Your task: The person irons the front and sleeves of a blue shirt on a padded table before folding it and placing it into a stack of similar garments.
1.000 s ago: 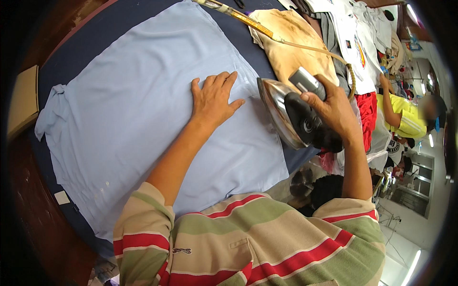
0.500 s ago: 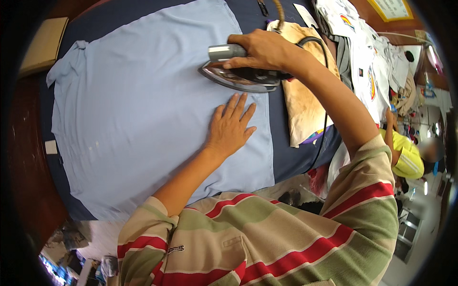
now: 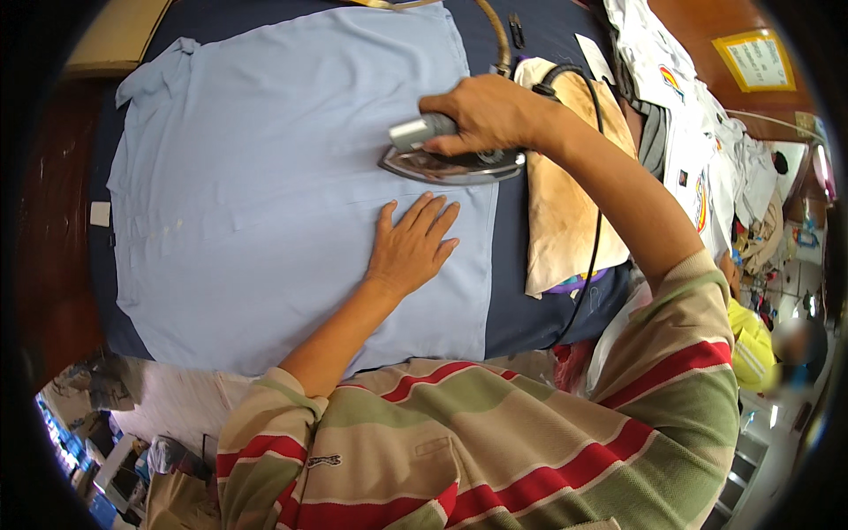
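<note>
Our right hand (image 3: 495, 110) is curled around the handle (image 3: 419, 133) of the iron (image 3: 450, 168); near it, our left hand (image 3: 409, 246) lies spread flat on the light-blue cloth (image 3: 247, 194), holding nothing.

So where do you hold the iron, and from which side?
Probably best by the grey handle of the iron, from above, where the right grip holds it. It stands over the metal base, which faces down toward the blue cloth.
</note>
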`<state>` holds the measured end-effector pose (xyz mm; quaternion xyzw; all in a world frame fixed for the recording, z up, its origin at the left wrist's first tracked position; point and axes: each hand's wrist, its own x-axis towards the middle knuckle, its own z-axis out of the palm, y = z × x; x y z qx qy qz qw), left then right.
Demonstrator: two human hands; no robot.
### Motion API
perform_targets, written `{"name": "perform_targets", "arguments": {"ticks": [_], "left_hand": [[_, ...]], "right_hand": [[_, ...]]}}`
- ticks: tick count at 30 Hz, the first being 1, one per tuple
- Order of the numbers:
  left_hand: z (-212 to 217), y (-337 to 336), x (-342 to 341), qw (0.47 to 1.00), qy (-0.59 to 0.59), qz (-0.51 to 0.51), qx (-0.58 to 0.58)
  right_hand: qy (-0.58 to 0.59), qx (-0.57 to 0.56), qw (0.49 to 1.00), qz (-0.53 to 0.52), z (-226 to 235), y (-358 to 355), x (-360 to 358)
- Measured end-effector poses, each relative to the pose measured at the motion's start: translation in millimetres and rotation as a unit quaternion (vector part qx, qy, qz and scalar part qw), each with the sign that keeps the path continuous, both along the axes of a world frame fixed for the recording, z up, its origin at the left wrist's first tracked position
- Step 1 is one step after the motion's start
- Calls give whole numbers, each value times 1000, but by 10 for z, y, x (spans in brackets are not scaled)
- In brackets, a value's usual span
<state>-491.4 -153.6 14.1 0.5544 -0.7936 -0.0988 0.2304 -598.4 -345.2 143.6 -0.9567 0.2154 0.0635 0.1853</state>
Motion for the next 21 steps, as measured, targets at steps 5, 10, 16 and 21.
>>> {"name": "perform_targets", "arguments": {"ticks": [5, 10, 16, 21], "left_hand": [[-91, 71, 779, 980, 55, 180, -69], [-308, 71, 2632, 871, -69, 485, -42], [-399, 250, 3491, 798, -199, 553, 136], [-371, 210, 3474, 803, -177, 553, 136]], "right_hand": [[51, 27, 998, -1, 57, 215, -254], [29, 30, 999, 13, 73, 372, -286], [31, 47, 998, 16, 26, 390, -316], [12, 63, 997, 43, 103, 388, -287]]}}
